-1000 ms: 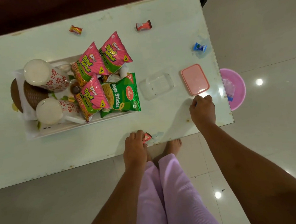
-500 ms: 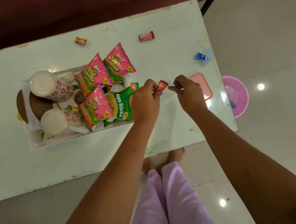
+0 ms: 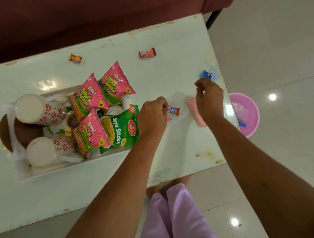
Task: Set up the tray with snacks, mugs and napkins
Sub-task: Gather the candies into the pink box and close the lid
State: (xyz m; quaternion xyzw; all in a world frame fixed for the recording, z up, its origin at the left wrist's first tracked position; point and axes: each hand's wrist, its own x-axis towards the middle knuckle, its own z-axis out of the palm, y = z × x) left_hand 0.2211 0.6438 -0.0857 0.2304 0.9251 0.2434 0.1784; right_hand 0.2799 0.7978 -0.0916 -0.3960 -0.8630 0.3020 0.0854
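Observation:
A white tray (image 3: 44, 173) at the left holds two upturned flowered mugs (image 3: 38, 108) (image 3: 48, 150), three pink Bingo packets (image 3: 93, 97), a green Soya Sticks packet (image 3: 121, 128) and white napkins (image 3: 7, 110). My left hand (image 3: 152, 117) reaches past the tray's right end and pinches a wrapped candy (image 3: 174, 111) over a clear plastic box (image 3: 179, 98); a red wrapper (image 3: 169, 118) shows under the fingers. My right hand (image 3: 209, 98) hovers over the pink lid (image 3: 195, 114), fingers curled together, with nothing visible in them.
Loose candies lie on the white table: an orange one (image 3: 75, 58), a red one (image 3: 147, 53) at the back, a blue one (image 3: 208, 74) by the right edge. Two brown round mats (image 3: 25, 133) sit under the mugs. A pink basin (image 3: 248, 112) stands on the floor at the right.
Both hands rose from the table's near edge with candies, met over the clear box, then parted. My right hand moved right over the pink lid; a candy now sits at the box.

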